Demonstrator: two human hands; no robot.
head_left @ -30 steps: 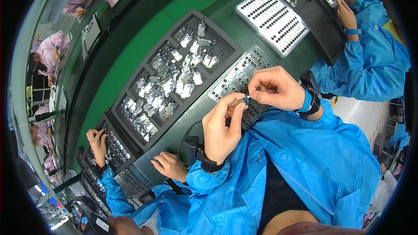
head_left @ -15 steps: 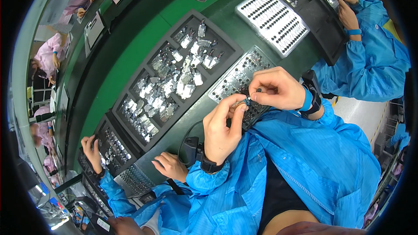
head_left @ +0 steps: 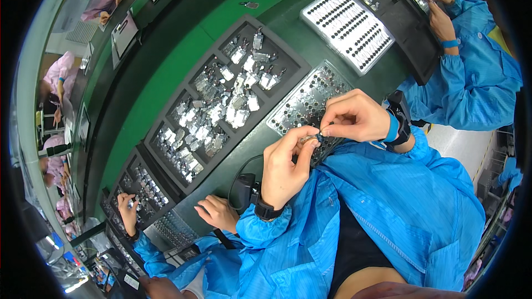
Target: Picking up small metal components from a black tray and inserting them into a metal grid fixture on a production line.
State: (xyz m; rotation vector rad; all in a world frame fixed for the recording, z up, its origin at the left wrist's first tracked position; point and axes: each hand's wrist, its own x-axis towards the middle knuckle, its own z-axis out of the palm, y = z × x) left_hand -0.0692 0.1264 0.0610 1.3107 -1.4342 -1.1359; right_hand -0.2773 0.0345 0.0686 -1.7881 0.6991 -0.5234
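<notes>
My left hand [head_left: 284,167] pinches a small silvery part [head_left: 312,138] with a bluish-dark end between thumb and fingers. Against that end, my right hand [head_left: 356,116] has its thumb and fingertips pressed together; what they grip, if anything, is too small to make out. Both hands are above the near end of a clear plastic tray [head_left: 286,113] dotted with small black round pieces. To the left lies a black compartment tray [head_left: 168,105] heaped with loose silvery parts with short wires.
A white tray [head_left: 316,20] with rows of black round pieces on wires stands ahead to the right. A co-worker's hand [head_left: 128,214] reaches over another parts tray at left; their other hand [head_left: 216,213] rests beside my left forearm. Another co-worker's hands [head_left: 439,8] are at far right.
My right hand's fingertips have closed in on the end of the silvery part, and a black round piece seen there earlier no longer shows. The left co-worker's far hand has shifted right.
</notes>
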